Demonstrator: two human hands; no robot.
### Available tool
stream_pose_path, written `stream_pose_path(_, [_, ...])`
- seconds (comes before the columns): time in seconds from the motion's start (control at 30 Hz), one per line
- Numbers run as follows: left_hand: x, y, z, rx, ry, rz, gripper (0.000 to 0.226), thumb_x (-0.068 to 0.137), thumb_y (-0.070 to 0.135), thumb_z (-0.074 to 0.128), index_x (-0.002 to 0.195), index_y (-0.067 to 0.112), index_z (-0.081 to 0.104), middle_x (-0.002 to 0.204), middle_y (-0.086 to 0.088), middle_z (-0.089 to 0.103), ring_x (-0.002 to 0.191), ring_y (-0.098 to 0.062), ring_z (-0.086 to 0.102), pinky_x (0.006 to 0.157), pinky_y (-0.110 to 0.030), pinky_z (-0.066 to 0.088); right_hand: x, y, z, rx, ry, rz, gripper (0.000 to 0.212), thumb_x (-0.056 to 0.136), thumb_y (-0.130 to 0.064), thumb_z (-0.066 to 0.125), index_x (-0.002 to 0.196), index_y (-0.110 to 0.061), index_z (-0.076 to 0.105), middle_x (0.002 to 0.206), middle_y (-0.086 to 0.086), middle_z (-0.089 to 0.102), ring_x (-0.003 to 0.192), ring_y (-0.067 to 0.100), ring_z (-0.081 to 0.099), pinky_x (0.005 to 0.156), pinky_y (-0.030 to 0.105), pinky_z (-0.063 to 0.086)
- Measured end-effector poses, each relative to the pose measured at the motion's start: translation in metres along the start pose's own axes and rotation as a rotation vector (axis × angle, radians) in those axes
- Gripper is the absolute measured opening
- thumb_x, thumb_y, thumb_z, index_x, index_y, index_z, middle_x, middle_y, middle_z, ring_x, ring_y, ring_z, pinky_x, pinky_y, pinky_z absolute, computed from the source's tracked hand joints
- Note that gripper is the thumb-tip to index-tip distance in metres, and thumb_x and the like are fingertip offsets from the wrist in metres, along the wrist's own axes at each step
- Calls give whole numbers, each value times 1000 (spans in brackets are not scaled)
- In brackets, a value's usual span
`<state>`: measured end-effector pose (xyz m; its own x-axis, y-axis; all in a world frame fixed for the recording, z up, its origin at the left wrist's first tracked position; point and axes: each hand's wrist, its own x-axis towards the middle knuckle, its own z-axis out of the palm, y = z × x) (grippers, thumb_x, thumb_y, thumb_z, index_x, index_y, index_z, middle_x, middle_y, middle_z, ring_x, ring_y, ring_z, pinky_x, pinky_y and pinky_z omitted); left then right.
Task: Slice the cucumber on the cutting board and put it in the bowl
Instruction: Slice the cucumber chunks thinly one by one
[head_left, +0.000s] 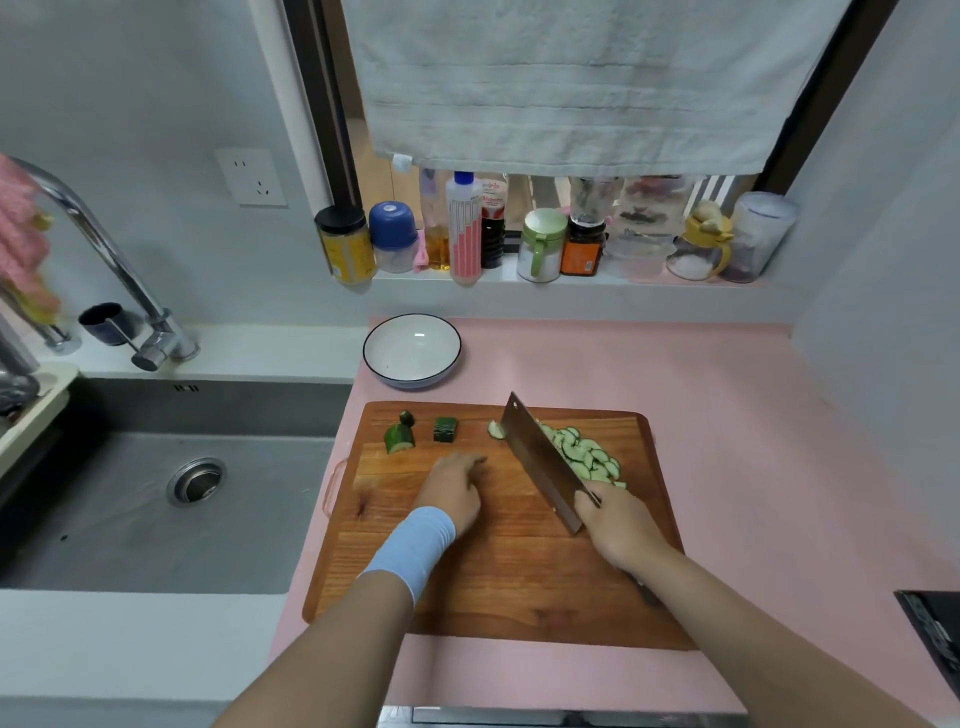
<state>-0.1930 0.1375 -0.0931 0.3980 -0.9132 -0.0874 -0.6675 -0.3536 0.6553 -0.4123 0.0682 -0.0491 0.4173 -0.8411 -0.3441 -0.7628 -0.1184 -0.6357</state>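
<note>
Pink counter (727, 389) carries your board (493, 587). Your right hand (618, 525) grips the knife (540, 462) by its handle, with the blade's tip pointing far and left. Your left hand (454, 491) rests on the board left of the blade, fingers loosely bent, holding nothing. Cucumber slices (587, 457) lie heaped right of the blade. A chunk (445, 430) and an end piece (399, 436) sit far left on the board. The bowl (412, 349) stands beyond it, the sink (156, 493) left.
</note>
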Motion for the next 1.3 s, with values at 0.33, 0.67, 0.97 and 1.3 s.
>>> stream_pose_path(0.33, [61, -10, -20, 281, 115, -160, 59, 84, -1, 49, 141, 17, 44, 147, -2, 43, 135, -22, 37, 112, -30, 28, 28, -18, 3, 169, -87, -35, 38, 104, -32, 43, 87, -5, 62, 60, -2, 49, 48, 16, 45, 44, 28, 38])
stream_pose_path(0.67, [96, -33, -19, 587, -49, -85, 48, 90, 20, 56, 137, 21, 45, 136, -2, 50, 127, -25, 40, 110, -32, 25, 38, -20, 23, 241, -44, 61, 37, 107, -36, 41, 79, -22, 61, 60, -4, 53, 49, 13, 48, 48, 28, 41])
stream_pose_path(0.97, [47, -35, -4, 459, 63, -44, 46, 83, 51, 61, 123, 28, 58, 119, 6, 57, 115, -19, 44, 99, -32, 31, 31, -29, 10, 120, -64, -100, 34, 105, -33, 46, 79, -14, 59, 60, -5, 49, 51, 11, 43, 51, 29, 32])
stream_pose_path(1.3, [-27, -49, 33, 137, 263, 43, 48, 76, 44, 67, 118, 20, 62, 102, 6, 56, 99, -17, 46, 91, -32, 43, 14, -27, 24, -64, -221, -236, 24, 101, -40, 49, 114, -48, 68, 83, -15, 72, 75, 6, 66, 70, 27, 52])
